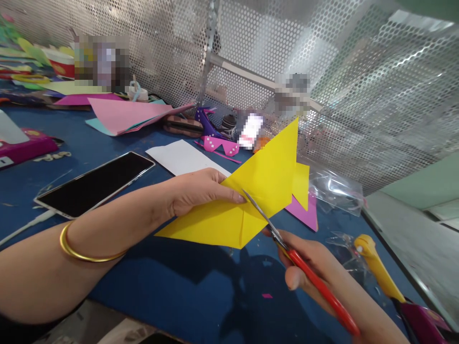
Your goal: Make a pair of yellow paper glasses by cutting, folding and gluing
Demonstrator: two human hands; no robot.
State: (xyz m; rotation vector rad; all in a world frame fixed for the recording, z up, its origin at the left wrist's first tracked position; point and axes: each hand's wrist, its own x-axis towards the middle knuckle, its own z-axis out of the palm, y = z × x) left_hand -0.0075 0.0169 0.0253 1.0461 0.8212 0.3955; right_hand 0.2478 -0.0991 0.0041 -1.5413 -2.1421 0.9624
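Note:
A sheet of yellow paper (268, 167) with pointed corners is held above the blue table. My left hand (201, 191) pinches it at its left side, thumb on top and the other fingers hidden beneath. In my right hand (308, 258) is a pair of scissors (319, 286) with red handles. Their blades reach over the paper from its lower right edge, the upper blade's tip close to my left thumb. A crease or slit runs down the paper's lower part; I cannot tell which.
A phone (96, 184) with a cable lies at the left. Pink paper (129, 114), white paper (186, 157) and pink paper glasses (220, 145) are behind my hands. A yellow-handled tool (380, 267) and clear plastic wrapping (337, 191) lie right. A perforated metal screen (251, 43) borders the back.

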